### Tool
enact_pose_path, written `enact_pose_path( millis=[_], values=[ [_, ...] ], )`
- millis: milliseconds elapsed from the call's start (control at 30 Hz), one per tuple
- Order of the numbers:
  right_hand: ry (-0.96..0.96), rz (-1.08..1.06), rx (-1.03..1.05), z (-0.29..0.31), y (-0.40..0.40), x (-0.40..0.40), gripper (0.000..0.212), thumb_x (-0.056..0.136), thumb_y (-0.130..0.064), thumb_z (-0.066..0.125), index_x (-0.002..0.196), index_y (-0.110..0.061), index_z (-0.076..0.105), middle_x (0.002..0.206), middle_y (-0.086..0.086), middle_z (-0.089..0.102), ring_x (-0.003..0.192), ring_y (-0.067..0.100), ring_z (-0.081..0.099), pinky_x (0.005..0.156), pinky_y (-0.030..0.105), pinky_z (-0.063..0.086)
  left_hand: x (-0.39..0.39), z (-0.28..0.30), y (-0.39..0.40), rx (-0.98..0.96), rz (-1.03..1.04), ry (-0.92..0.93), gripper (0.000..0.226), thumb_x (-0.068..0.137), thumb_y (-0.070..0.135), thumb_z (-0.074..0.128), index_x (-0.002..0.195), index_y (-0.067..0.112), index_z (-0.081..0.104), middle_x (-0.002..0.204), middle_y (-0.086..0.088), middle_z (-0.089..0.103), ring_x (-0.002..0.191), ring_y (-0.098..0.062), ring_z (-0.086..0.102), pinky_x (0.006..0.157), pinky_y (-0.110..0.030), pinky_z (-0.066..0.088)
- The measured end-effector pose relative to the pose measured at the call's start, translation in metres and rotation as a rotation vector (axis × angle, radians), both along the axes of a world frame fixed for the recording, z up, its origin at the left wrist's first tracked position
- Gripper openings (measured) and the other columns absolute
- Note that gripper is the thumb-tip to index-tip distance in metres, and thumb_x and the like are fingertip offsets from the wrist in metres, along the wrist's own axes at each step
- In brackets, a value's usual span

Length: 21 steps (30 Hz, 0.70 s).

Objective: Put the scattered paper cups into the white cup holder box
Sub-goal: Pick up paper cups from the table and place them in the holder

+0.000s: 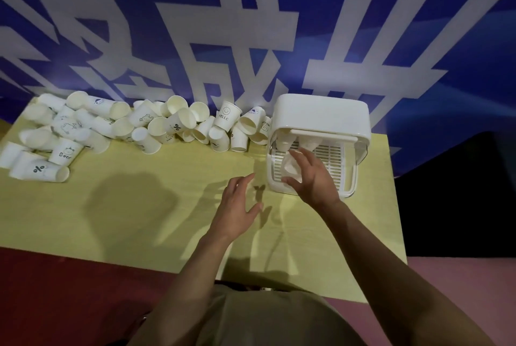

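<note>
- The right hand (312, 175) is over the slotted tray of the white cup holder box (321, 116), its fingers curled round a paper cup (291, 168) that it holds just above or on the tray; I cannot tell which.
- The box stands at the far right of the yellow table (139, 206), its lid raised at the back. At least two more cups (284, 143) already sit at the far end of the tray, under the lid.
- The left hand (237, 206) hovers over the table just left of the box, fingers spread and relaxed, gripping nothing.
- The pile of cups (173, 125) lies along the far edge of the table, from the far left corner almost to the box, many on their sides and some nested. Most of the task seems still to be done.
- Risks, as I judge them: the held cup may tip if it lands askew on the slots; a hard grip could crush the thin paper; the nearest loose cups could roll off the far edge when the pile is disturbed.
</note>
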State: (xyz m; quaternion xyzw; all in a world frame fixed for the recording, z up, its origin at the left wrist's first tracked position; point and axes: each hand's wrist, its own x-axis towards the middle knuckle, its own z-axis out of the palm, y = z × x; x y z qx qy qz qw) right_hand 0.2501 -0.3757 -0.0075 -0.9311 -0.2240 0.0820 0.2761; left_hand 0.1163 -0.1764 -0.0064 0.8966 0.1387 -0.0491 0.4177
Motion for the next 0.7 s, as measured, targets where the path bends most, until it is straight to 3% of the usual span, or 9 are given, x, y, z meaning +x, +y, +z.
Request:
enact_pose_path(
  millis=[200, 400, 700],
  values=[
    [-0.208, -0.006, 0.063, 0.010, 0.016, -0.049, 0.057, 0.088, -0.035, 0.080, 0.136, -0.010, 0.061, 0.141, 0.016, 0.057, 0.126, 0.037, 0.054, 0.104, 0.049, 0.048, -0.022, 0.001, 0.037, -0.019, 0.063, -0.026, 0.070, 0.092, 0.031, 0.071, 0.152, 0.034, 0.035, 0.140, 0.011, 0.035, 0.133, -0.016, 0.046, 0.106, -0.041, 0.047],
    [-0.177, 0.048, 0.074, 0.019, 0.069, -0.081, 0.052, 0.091, -0.037, 0.075, 0.136, -0.016, 0.061, 0.140, 0.011, 0.056, 0.125, 0.033, 0.052, 0.102, 0.044, 0.048, -0.042, -0.004, 0.094, -0.043, 0.108, -0.046, 0.068, 0.092, 0.029, 0.072, 0.150, 0.033, 0.038, 0.138, 0.013, 0.035, 0.130, -0.012, 0.046, 0.105, -0.036, 0.046],
    [-0.155, 0.129, 0.038, 0.025, 0.221, -0.100, 0.055, 0.090, -0.037, 0.077, 0.138, -0.016, 0.060, 0.141, 0.011, 0.054, 0.123, 0.033, 0.053, 0.097, 0.043, 0.050, -0.091, -0.004, 0.261, -0.036, 0.281, -0.061, 0.065, 0.090, 0.026, 0.074, 0.148, 0.030, 0.044, 0.132, 0.013, 0.038, 0.130, -0.020, 0.046, 0.106, -0.046, 0.047]
  ],
)
